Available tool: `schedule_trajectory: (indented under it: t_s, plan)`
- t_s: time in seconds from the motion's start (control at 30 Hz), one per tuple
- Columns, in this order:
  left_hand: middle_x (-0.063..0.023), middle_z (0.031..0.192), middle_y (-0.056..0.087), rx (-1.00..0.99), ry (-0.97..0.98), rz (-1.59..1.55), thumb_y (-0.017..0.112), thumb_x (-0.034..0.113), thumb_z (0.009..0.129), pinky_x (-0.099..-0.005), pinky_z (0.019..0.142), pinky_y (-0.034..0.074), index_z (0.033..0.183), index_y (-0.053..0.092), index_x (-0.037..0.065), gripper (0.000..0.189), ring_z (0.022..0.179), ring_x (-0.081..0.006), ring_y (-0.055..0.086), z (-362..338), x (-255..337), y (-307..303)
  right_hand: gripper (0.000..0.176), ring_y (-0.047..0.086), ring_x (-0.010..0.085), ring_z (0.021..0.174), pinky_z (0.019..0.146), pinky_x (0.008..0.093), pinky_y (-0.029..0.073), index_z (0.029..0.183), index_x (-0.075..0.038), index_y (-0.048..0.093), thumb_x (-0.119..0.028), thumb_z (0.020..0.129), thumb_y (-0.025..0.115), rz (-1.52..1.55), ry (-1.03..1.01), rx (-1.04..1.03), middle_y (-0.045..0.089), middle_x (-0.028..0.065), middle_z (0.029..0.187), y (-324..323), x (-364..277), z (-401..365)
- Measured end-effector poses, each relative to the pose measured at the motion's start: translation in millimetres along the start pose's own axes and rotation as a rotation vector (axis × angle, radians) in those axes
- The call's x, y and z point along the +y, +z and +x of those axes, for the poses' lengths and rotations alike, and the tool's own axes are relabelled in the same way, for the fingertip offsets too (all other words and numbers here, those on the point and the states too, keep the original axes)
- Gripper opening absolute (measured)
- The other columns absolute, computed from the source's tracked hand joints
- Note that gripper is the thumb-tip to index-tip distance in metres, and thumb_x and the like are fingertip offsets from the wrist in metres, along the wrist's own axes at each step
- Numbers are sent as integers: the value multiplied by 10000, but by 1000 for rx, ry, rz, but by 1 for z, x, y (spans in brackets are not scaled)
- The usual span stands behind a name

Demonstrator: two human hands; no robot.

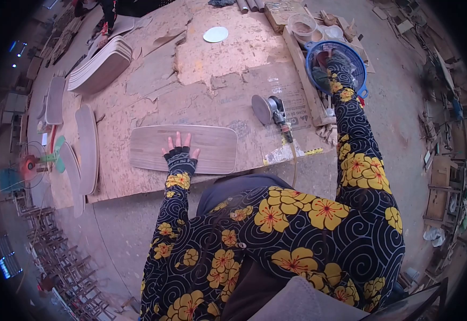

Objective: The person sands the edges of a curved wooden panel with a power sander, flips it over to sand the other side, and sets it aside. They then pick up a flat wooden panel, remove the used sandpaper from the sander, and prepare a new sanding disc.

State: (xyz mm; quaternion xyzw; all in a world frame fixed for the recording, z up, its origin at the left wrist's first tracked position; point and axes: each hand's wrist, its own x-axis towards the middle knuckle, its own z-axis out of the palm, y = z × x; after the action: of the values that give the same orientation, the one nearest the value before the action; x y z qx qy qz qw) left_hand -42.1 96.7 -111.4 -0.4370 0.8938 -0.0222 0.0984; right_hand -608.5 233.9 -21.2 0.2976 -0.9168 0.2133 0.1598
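My left hand, in a dark fingerless glove, lies flat with its fingers spread on a curved-edged wooden board near the table's front edge. Stretched out to the far right, my right hand is gloved and down inside a blue plastic basket. Its fingers are mostly hidden, and I cannot tell what they hold. A reddish-brown round piece shows beside them in the basket. Between my two arms, an air sander rests on the table with its round pad turned to the left and its hose running toward me.
Stacked curved boards stand at the far left, and more boards lie nearer. A white disc is at the back. Plastic tubs sit beyond the basket. Another person's hand shows at the top left. A fan stands left.
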Motion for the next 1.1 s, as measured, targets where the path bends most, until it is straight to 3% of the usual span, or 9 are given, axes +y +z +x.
schedule_trajectory:
  t_s: [0.27, 0.43, 0.47, 0.53, 0.63, 0.83, 0.9, 1.0, 1.1]
  plan:
    - [-126, 1590, 70, -80, 310, -10, 633, 686, 711, -692, 1076, 4, 1500, 244, 290, 965, 1448, -399, 23, -5, -7, -12, 268, 641, 323, 826, 759, 458, 480, 991, -100, 650, -331, 898, 550, 489, 62, 207, 676, 141, 901, -29, -35, -47]
    - [-119, 1575, 129, -45, 526, 114, 756, 501, 639, -683, 1091, 11, 1487, 269, 211, 1020, 1447, -377, 58, -13, 3, -6, 299, 594, 144, 771, 700, 312, 467, 918, -31, 648, -328, 886, 640, 1077, 65, -319, 645, 52, 794, 116, -23, -138]
    - [-102, 1566, 158, -119, 478, 37, 752, 404, 629, -716, 1069, 53, 1478, 273, 172, 1001, 1443, -357, 104, -14, 7, -25, 491, 642, 337, 865, 790, 424, 492, 975, -30, 637, -505, 859, 604, 780, 208, -435, 667, 198, 918, 56, -87, -176]
    - [-92, 1572, 143, -13, 405, 98, 760, 380, 639, -728, 1056, 77, 1492, 225, 156, 1032, 1448, -350, 107, 6, -11, 16, 327, 598, 165, 787, 697, 340, 512, 1001, -46, 664, -335, 852, 694, 719, 81, -503, 652, 41, 849, 189, -72, -246]
    - [-78, 1585, 105, -8, 275, 183, 743, 328, 690, -742, 1039, 116, 1509, 157, 146, 1024, 1452, -338, 117, 24, -22, 13, 367, 653, 212, 739, 578, 358, 548, 1143, -32, 613, -269, 867, 656, 1187, 841, -863, 673, 113, 886, 127, -161, -293]
    - [-62, 1597, 36, -339, 280, 29, 772, 368, 698, -712, 1069, 85, 1521, 99, 156, 1084, 1466, -327, 15, 38, -56, -40, 333, 615, 169, 682, 525, 308, 500, 1193, -55, 588, -172, 884, 631, 1065, 671, -911, 658, 90, 927, 136, -248, -303]
    - [-130, 1505, 297, -220, 190, -206, 763, 363, 721, -556, 1101, 242, 1481, 265, 124, 939, 1403, -319, 248, 33, -61, -47, 320, 605, 157, 653, 508, 294, 493, 1177, -52, 592, -154, 876, 635, 995, 555, -937, 657, 87, 922, 160, -253, -308]
    - [-160, 1176, 622, 150, -14, -1234, 739, 347, 728, -364, 999, 424, 1342, 500, 75, 713, 1144, -312, 556, 41, -84, 33, 396, 643, 199, 770, 638, 319, 538, 1238, -37, 566, -149, 867, 645, 1136, 542, -1109, 658, 110, 988, 144, -271, -312]
    - [-175, 1154, 613, 139, -360, -1103, 749, 291, 715, -412, 988, 425, 1321, 509, 68, 689, 1116, -329, 552, 28, -60, 7, 491, 621, 312, 1044, 934, 388, 473, 1294, -62, 545, -247, 851, 645, 955, -5, -1074, 651, 197, 1094, 173, -268, -321]
